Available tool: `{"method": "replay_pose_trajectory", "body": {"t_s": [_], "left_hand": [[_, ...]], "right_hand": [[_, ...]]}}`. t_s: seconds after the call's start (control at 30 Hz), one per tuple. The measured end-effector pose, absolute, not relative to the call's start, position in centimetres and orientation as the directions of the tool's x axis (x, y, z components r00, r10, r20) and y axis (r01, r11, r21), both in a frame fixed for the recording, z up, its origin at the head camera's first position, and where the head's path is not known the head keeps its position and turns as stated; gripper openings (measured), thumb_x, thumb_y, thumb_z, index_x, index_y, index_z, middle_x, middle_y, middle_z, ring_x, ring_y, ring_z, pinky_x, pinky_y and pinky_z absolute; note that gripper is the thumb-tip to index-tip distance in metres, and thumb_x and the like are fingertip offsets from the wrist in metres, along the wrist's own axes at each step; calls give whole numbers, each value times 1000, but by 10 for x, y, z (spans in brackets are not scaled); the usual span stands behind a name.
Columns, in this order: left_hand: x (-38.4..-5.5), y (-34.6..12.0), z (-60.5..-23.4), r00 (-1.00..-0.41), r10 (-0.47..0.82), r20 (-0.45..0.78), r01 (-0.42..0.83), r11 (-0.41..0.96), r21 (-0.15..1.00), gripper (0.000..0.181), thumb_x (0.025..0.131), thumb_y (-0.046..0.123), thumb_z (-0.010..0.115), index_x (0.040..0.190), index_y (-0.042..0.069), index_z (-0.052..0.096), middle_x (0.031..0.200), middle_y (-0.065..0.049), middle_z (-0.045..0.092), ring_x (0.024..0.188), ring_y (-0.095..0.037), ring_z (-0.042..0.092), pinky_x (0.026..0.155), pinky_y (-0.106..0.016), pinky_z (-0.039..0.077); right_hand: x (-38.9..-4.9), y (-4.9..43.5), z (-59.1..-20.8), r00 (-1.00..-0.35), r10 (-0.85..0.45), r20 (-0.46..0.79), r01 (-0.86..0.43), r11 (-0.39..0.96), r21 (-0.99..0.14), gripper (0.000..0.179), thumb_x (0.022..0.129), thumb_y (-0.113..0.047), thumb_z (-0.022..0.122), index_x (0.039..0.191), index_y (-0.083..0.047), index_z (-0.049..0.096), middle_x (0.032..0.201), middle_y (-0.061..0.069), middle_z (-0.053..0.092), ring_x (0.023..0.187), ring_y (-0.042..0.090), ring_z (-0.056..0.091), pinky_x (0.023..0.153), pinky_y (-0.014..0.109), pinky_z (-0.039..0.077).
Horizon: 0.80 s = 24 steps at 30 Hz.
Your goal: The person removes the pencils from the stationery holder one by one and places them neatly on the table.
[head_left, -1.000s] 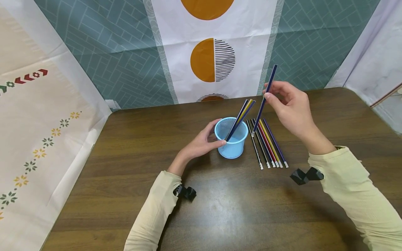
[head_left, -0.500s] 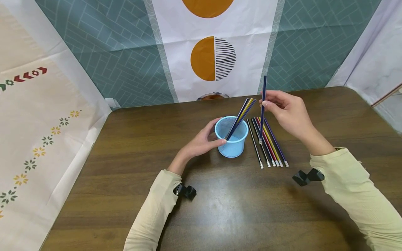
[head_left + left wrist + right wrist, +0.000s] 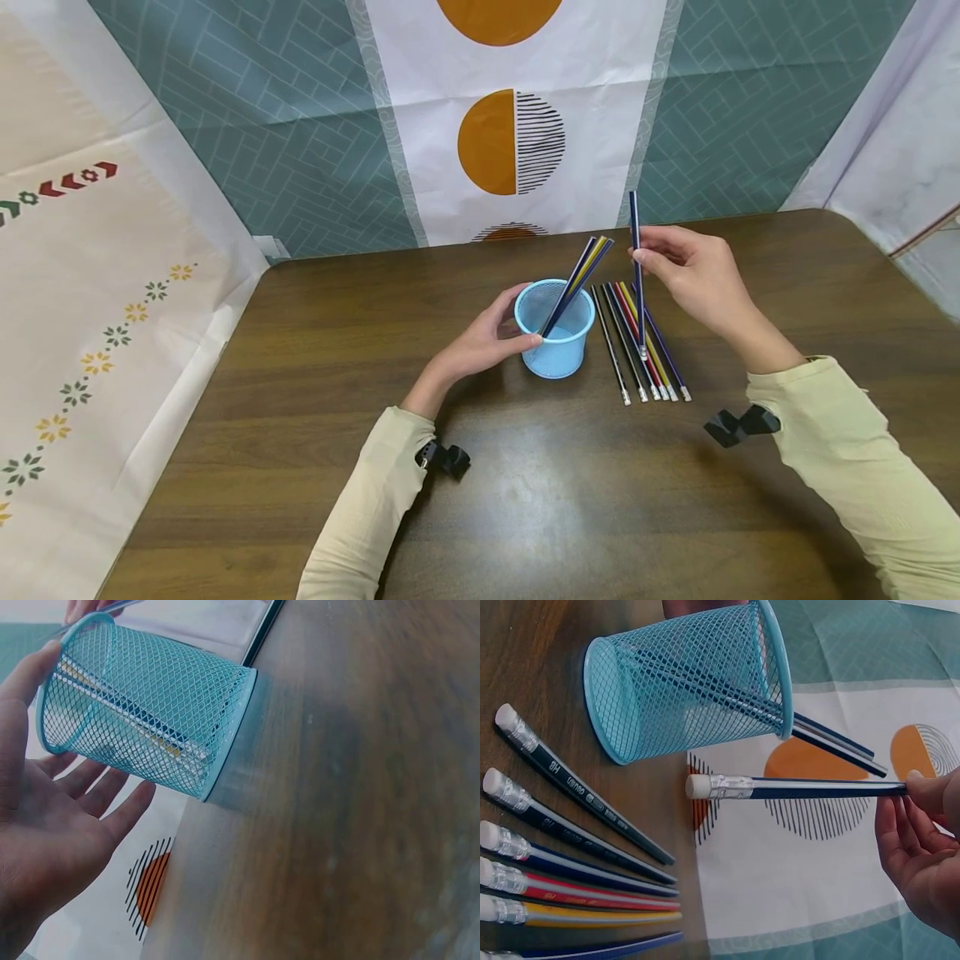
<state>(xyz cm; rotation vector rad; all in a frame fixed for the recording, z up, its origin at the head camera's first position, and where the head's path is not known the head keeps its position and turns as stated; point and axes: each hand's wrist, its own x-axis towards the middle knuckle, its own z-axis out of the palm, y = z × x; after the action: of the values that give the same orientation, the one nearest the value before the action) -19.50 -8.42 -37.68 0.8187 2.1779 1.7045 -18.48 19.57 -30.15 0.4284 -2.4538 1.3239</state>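
A light-blue mesh pencil cup stands upright on the table, with several pencils leaning in it toward the right. My left hand holds the cup from the left, thumb at the near rim and fingers round the far side. My right hand pinches a dark blue pencil with a white stripe between thumb and fingers. That pencil hangs nearly upright, its white eraser downward, above a row of pencils right of the cup. Those lie side by side, black, blue, red and yellow, erasers toward me.
The brown wooden table ends at a patterned cloth backdrop behind the cup. A white cloth with embroidered flowers hangs at the left. Black wrist cameras sit on both sleeves.
The held pencil has gone from tilted to nearly upright. My right hand has lowered, and the pencil's eraser end has shifted right, away from the cup. The left hand keeps its place.
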Motion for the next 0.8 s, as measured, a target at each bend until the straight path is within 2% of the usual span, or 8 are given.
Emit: {"method": "replay_pose_trajectory", "body": {"t_s": [0.17, 0.53, 0.8], "left_hand": [[-195, -83, -376, -812, 570, 126, 261, 160, 952, 72, 89, 4, 67, 148, 4, 26, 144, -13, 38, 133, -24, 39, 105, -37, 40], [-194, -84, -376, -818, 565, 113, 255, 180, 950, 73, 89, 5, 68, 149, 5, 26, 144, -12, 39, 131, -24, 41, 104, -38, 41], [-193, -84, -375, -812, 570, 124, 256, 158, 954, 72, 90, 3, 67, 149, 6, 26, 145, -12, 38, 133, -23, 38, 105, -40, 39]], "right_hand": [[-188, 200, -306, -922, -98, 374, -367, 525, -768, 29, 91, -4, 67, 118, 7, 64, 98, 18, 68, 72, -2, 61, 65, 9, 46], [-190, 207, -313, -947, -120, 297, -308, 595, -742, 36, 93, -11, 66, 126, 2, 62, 98, 19, 68, 72, 7, 57, 61, 15, 41], [-195, 211, -318, -961, -154, 228, -275, 600, -752, 39, 93, -13, 66, 128, 4, 60, 103, 23, 68, 72, 12, 61, 59, 14, 43]]}}
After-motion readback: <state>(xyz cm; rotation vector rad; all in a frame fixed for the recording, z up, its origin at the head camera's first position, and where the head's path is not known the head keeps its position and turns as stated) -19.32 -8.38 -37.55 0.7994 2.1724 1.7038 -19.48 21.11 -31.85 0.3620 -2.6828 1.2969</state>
